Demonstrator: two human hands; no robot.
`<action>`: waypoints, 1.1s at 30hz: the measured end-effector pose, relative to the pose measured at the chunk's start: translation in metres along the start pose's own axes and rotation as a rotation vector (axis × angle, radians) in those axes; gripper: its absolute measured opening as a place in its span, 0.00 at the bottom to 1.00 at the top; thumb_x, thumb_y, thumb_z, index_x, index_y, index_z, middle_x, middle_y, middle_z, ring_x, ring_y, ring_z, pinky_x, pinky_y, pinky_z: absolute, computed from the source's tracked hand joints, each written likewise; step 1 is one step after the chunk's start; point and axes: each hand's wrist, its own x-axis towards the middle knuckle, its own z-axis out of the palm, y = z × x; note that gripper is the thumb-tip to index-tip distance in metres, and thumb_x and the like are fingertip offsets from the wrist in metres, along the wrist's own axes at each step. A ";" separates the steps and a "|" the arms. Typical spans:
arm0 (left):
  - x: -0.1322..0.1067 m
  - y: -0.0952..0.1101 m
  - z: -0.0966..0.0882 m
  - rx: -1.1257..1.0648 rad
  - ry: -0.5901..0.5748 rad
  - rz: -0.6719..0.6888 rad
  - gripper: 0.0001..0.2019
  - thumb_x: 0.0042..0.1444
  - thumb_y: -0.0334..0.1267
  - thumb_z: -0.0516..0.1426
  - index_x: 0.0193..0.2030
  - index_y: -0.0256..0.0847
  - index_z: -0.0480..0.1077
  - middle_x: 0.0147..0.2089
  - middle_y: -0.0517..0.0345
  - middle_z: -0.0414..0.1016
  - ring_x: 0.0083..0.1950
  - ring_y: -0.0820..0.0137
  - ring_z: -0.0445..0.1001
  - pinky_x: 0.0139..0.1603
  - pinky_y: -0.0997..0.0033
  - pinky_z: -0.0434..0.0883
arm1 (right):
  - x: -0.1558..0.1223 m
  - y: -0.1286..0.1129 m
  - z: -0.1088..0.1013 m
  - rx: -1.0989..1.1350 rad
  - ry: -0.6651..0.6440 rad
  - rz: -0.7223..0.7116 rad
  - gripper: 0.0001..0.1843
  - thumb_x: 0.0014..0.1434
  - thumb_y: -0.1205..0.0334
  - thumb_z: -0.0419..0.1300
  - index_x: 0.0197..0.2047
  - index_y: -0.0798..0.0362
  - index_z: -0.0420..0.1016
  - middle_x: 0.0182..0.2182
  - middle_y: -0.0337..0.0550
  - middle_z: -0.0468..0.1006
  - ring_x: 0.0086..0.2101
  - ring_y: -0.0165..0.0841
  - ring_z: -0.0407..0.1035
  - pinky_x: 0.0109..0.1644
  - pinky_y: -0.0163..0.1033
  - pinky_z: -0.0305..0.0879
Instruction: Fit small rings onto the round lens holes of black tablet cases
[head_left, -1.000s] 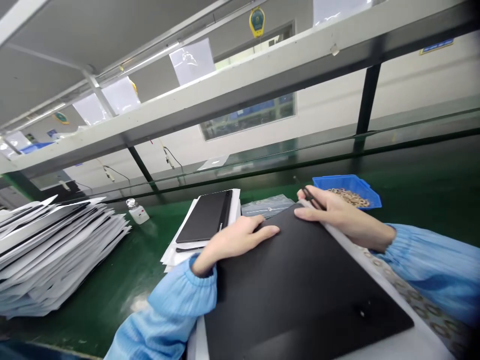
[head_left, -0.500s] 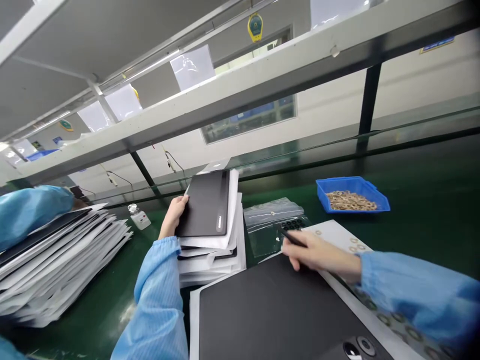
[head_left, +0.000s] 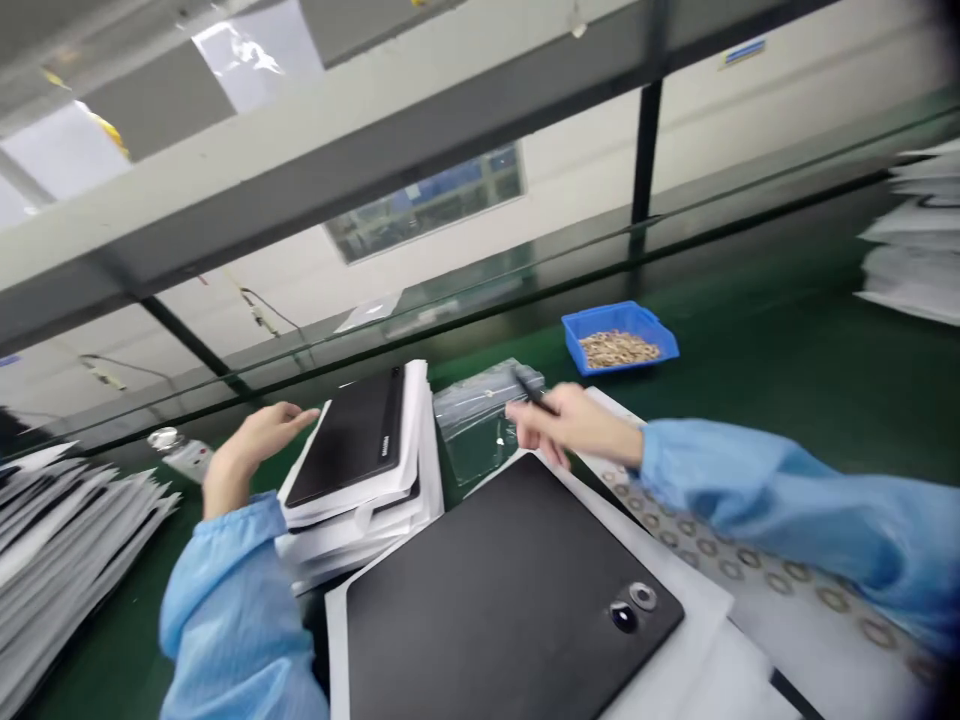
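Observation:
A black tablet back cover (head_left: 495,590) with two round camera lenses lies on a white sheet right in front of me. My right hand (head_left: 574,425) hovers just beyond its far edge, pinched on dark tweezers (head_left: 534,390). My left hand (head_left: 251,450) is open, fingers spread, beside the left edge of a stack of black covers on white sheets (head_left: 360,465), not gripping it. A sheet of ring-shaped stickers (head_left: 720,560) lies under my right forearm.
A blue bin (head_left: 619,335) of small rings stands at the back right. A clear plastic bag (head_left: 476,425) lies behind the cover. Stacks of white sheets lie at the far left (head_left: 60,540) and far right (head_left: 915,240). A small bottle (head_left: 176,450) stands near my left hand.
My left hand has let go of the top of the stack and opened beside it. My right hand lifted with the tweezers off the sticker sheet. The view swung left and down.

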 end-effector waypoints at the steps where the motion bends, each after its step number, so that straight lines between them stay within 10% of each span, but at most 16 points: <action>1: -0.006 0.012 -0.002 0.037 0.009 0.076 0.15 0.59 0.45 0.53 0.43 0.35 0.69 0.44 0.51 0.71 0.46 0.60 0.71 0.48 0.55 0.67 | 0.003 0.000 -0.014 0.047 0.085 0.032 0.28 0.60 0.46 0.49 0.22 0.60 0.71 0.13 0.42 0.70 0.13 0.27 0.65 0.18 0.30 0.62; 6: -0.060 0.097 0.024 0.030 -0.080 0.643 0.22 0.57 0.55 0.49 0.49 0.43 0.68 0.52 0.54 0.68 0.53 0.58 0.66 0.55 0.60 0.63 | -0.015 0.024 -0.071 0.084 0.310 0.296 0.27 0.59 0.46 0.52 0.18 0.58 0.67 0.12 0.45 0.70 0.13 0.31 0.67 0.16 0.33 0.67; 12: -0.123 0.177 0.104 0.013 -0.392 1.195 0.18 0.61 0.48 0.51 0.52 0.42 0.65 0.58 0.53 0.63 0.60 0.66 0.59 0.61 0.69 0.58 | -0.055 0.079 -0.067 0.160 0.489 0.313 0.09 0.58 0.61 0.57 0.28 0.55 0.64 0.23 0.45 0.77 0.28 0.36 0.76 0.32 0.36 0.76; 20: -0.109 0.209 0.149 0.070 -0.393 1.314 0.21 0.64 0.50 0.44 0.55 0.39 0.63 0.60 0.49 0.63 0.60 0.61 0.60 0.60 0.58 0.57 | -0.051 0.100 -0.057 0.096 0.679 0.235 0.10 0.58 0.62 0.57 0.30 0.51 0.58 0.19 0.37 0.74 0.20 0.32 0.73 0.23 0.34 0.73; 33: -0.108 0.210 0.154 0.071 -0.372 1.313 0.21 0.65 0.49 0.43 0.55 0.38 0.64 0.59 0.49 0.65 0.58 0.62 0.64 0.58 0.60 0.58 | -0.054 0.102 -0.057 0.066 0.668 0.190 0.11 0.58 0.56 0.56 0.32 0.52 0.58 0.21 0.41 0.76 0.21 0.33 0.74 0.25 0.36 0.73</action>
